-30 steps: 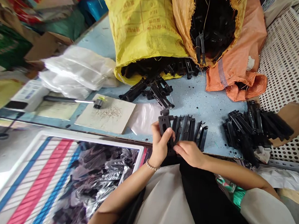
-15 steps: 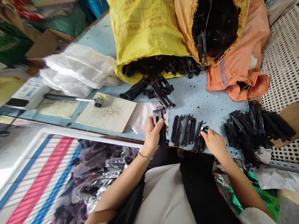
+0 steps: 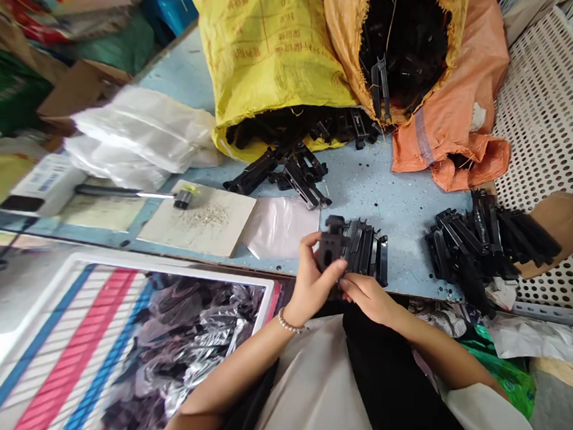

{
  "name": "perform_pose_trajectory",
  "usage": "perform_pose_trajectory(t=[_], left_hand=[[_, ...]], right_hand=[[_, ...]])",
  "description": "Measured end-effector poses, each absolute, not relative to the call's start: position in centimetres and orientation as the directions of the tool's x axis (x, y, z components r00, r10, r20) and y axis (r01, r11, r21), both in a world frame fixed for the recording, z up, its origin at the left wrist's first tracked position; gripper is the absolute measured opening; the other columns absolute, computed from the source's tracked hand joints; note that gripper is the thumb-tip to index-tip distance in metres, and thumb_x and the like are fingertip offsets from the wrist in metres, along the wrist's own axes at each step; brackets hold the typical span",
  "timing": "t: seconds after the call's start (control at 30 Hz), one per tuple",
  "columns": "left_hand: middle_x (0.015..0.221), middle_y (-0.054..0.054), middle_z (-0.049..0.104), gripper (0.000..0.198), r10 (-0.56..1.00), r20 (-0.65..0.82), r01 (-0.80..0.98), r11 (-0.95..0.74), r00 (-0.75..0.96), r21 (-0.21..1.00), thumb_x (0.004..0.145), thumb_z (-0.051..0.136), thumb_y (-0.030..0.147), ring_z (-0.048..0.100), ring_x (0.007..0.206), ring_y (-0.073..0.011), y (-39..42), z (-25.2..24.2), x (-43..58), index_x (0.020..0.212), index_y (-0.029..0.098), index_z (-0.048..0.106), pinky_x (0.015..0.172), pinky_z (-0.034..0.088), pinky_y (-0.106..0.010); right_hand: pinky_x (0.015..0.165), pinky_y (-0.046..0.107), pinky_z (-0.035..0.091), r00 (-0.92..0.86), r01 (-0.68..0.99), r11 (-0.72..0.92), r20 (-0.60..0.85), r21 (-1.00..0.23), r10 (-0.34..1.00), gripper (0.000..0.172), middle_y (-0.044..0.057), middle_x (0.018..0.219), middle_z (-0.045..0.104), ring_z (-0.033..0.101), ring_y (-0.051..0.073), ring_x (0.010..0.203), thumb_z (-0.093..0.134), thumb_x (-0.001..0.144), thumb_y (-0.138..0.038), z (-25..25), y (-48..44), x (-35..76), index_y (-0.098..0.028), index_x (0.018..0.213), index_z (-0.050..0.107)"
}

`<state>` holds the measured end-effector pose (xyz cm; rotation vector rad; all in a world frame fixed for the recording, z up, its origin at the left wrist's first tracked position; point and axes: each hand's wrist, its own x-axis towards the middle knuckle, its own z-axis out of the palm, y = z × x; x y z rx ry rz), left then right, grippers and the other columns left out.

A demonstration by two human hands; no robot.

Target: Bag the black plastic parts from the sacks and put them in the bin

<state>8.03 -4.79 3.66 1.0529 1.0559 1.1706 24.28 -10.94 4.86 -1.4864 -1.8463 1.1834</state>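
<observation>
My left hand [image 3: 311,281] is closed around a black plastic part [image 3: 331,246] at the near edge of the blue table [image 3: 402,208]. My right hand [image 3: 367,296] rests against the near end of a tight row of the same black parts [image 3: 366,249], its fingers curled on them. The held part touches the left end of that row. A clear plastic bag [image 3: 278,224] lies flat just left of my hands.
A yellow sack [image 3: 266,46] and an orange sack [image 3: 429,73] spill black parts at the back. A pile of black parts [image 3: 479,242] lies at the right beside a white perforated crate [image 3: 560,125]. A hammer [image 3: 132,193] and a board [image 3: 198,217] sit left. A striped bin [image 3: 119,341] holds bagged parts below.
My right hand has come back from the right end of the row to my left hand, and the spread-out black parts are now pushed together into one tight bunch.
</observation>
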Motion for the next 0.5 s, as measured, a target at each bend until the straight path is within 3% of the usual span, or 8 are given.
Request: perform_pose_trajectory(t=[0.13, 0.27, 0.37, 0.5], left_hand=[[0.094, -0.003, 0.059, 0.045, 0.991, -0.084, 0.02, 0.086, -0.1, 0.996, 0.086, 0.066, 0.041, 0.062, 0.089, -0.0185, -0.8, 0.0, 6.2, 0.121, 0.019, 0.047, 0.087, 0.051, -0.034], [0.111, -0.012, 0.061, 0.039, 0.995, -0.095, 0.175, 0.099, -0.03, 0.98, 0.091, 0.058, 0.039, 0.058, 0.114, -0.0254, 0.9, -3.3, 7.8, 0.122, 0.015, 0.054, 0.106, 0.043, -0.044], [0.13, -0.018, 0.054, 0.042, 0.999, 0.034, 0.255, -0.042, 0.037, 0.966, 0.094, 0.05, 0.037, 0.049, 0.129, -0.0294, 0.4, -4.7, 9.9, 0.13, 0.015, 0.054, 0.115, 0.034, -0.051], [0.136, -0.022, 0.049, 0.043, 0.981, 0.172, 0.388, -0.191, 0.084, 0.902, 0.095, 0.048, 0.034, 0.043, 0.134, -0.0339, 0.1, -5.4, 10.8, 0.132, 0.013, 0.054, 0.116, 0.031, -0.06]], right_hand=[[0.09, 0.045, 0.049, 0.001, 0.829, 0.05, 0.09, -0.556, 0.996, 0.031, 0.013, 0.105, 0.061, 0.057, 0.028, 0.1, 0.043, 0.102, -0.043, 3.3, -10.5, 28.1, -0.018, 0.104, 0.062], [0.098, 0.053, 0.049, 0.031, 0.912, 0.04, 0.167, -0.408, 0.986, 0.039, 0.018, 0.126, 0.05, 0.053, 0.033, 0.117, 0.049, 0.098, -0.035, 0.3, -9.3, 31.5, -0.017, 0.133, 0.053], [0.095, 0.054, 0.05, -0.013, 0.94, 0.066, 0.161, -0.334, 0.987, 0.031, 0.016, 0.123, 0.054, 0.054, 0.033, 0.112, 0.05, 0.097, -0.028, 0.1, -7.8, 32.7, -0.019, 0.125, 0.059], [0.091, 0.055, 0.046, -0.018, 0.984, 0.046, 0.16, -0.174, 0.987, 0.017, 0.017, 0.112, 0.064, 0.05, 0.039, 0.116, 0.055, 0.097, -0.029, 3.2, -3.8, 30.2, -0.019, 0.104, 0.067]])
